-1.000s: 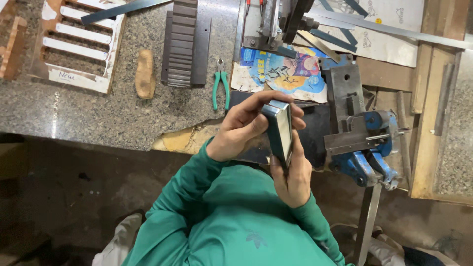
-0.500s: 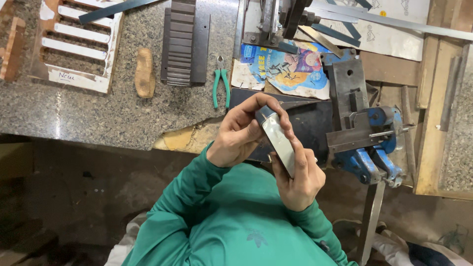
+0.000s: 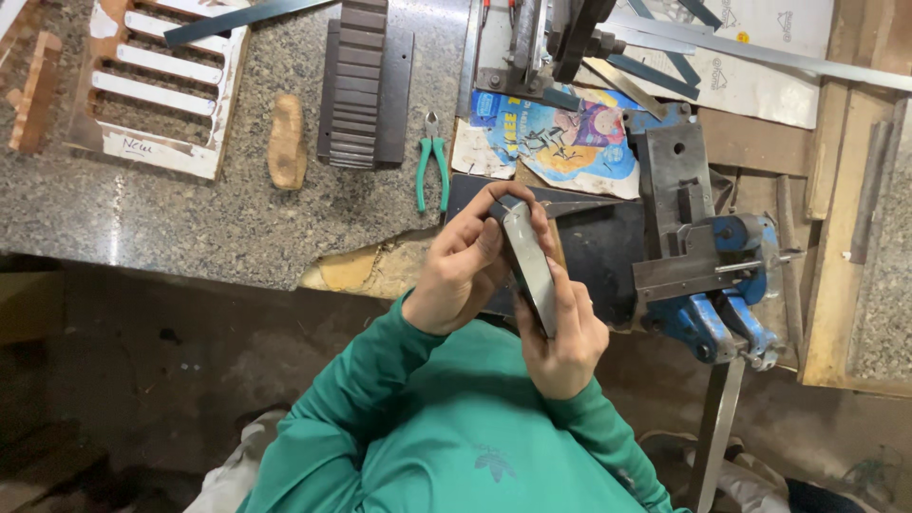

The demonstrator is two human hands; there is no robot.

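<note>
Both my hands hold a flat grey metal piece (image 3: 528, 258) on edge in front of my chest, just over the bench's front edge. My left hand (image 3: 463, 266) grips its far end, with fingers curled over the top. My right hand (image 3: 562, 334) wraps the near end from below, thumb along the side. A dark metal plate (image 3: 598, 242) lies on the bench right behind the piece. I wear a green sweatshirt (image 3: 446, 427).
A blue bench vise (image 3: 714, 294) stands to the right of my hands. Green-handled pliers (image 3: 432, 173), a dark ribbed block (image 3: 365, 87), a small wooden piece (image 3: 286, 142) and a white slotted frame (image 3: 152, 90) lie on the granite bench (image 3: 190, 218). A colourful printed sheet (image 3: 560, 133) lies behind.
The metal piece has turned in my hands from nearly upright to slanting, its far end now toward the left. My hands sit a little closer to the bench.
</note>
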